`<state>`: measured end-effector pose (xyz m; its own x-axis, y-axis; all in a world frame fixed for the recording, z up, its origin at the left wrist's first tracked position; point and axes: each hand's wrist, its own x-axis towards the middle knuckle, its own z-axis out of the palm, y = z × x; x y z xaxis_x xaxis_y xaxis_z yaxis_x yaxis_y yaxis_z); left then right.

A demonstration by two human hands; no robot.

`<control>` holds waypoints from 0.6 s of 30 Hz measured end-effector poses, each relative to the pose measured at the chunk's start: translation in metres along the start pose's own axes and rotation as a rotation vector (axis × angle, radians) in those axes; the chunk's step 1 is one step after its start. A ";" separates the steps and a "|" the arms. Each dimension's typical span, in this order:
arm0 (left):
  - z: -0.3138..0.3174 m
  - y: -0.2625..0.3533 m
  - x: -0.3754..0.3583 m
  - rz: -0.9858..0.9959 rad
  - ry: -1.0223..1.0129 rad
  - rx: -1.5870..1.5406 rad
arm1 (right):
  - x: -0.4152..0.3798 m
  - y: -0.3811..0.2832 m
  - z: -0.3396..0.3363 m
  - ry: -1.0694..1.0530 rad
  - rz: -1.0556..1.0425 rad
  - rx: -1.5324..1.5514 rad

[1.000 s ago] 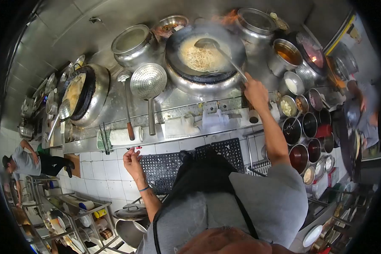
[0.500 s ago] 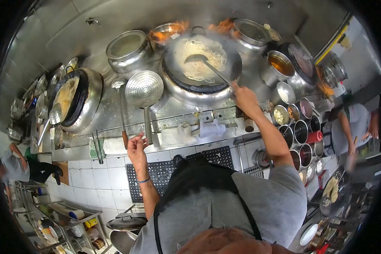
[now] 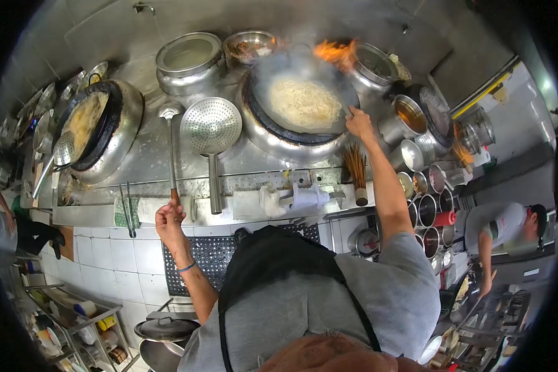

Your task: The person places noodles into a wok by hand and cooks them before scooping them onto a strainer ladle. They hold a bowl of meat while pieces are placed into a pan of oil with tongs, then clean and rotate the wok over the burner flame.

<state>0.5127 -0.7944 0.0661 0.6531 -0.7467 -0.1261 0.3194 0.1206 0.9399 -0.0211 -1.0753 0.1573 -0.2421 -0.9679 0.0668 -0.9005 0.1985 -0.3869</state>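
Note:
My left hand (image 3: 170, 219) is closed at the wooden end of a long-handled ladle (image 3: 172, 146), whose bowl rests on the steel range top. Beside it lies a large perforated skimmer (image 3: 211, 126), its handle towards me. At the right rim of a smoking wok (image 3: 268, 116), my right hand (image 3: 359, 124) is closed around a handle. Only a short grey piece of that wok ladle (image 3: 346, 110) shows; its bowl is hidden or blurred. Pale noodles (image 3: 307, 102) lie heaped in the wok.
Flames (image 3: 336, 54) rise behind the wok. At left a second wok (image 3: 84, 127) holds bubbling oil and a skimmer. A bamboo brush (image 3: 356, 170) stands at the front edge. Ingredient pots (image 3: 426, 209) line the right, where a co-worker (image 3: 499, 229) holds a utensil.
My left hand has closed on the wooden handle end. The wok ladle's bowl no longer shows over the noodles, which are now bunched together. The flames at left have shrunk. The view has shifted.

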 end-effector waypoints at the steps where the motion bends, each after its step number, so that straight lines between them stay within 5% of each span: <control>1: -0.002 -0.002 0.002 0.005 -0.009 -0.004 | 0.000 0.002 -0.001 -0.044 -0.068 -0.002; 6: -0.018 -0.009 0.012 -0.021 0.072 -0.017 | -0.025 0.000 -0.057 -0.226 -0.222 -0.029; 10: -0.014 -0.011 0.025 -0.060 0.030 -0.025 | -0.021 -0.018 -0.032 -0.011 -0.178 -0.188; 13: 0.013 -0.002 0.039 -0.068 -0.047 -0.039 | -0.032 -0.061 -0.029 -0.050 -0.039 -0.251; 18: 0.035 -0.003 0.053 -0.050 -0.155 -0.061 | -0.066 -0.054 -0.041 -0.121 -0.230 -0.375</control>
<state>0.5222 -0.8571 0.0673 0.5228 -0.8443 -0.1172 0.3932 0.1169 0.9120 0.0283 -1.0157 0.2116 0.0038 -1.0000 -0.0049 -0.9999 -0.0037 -0.0131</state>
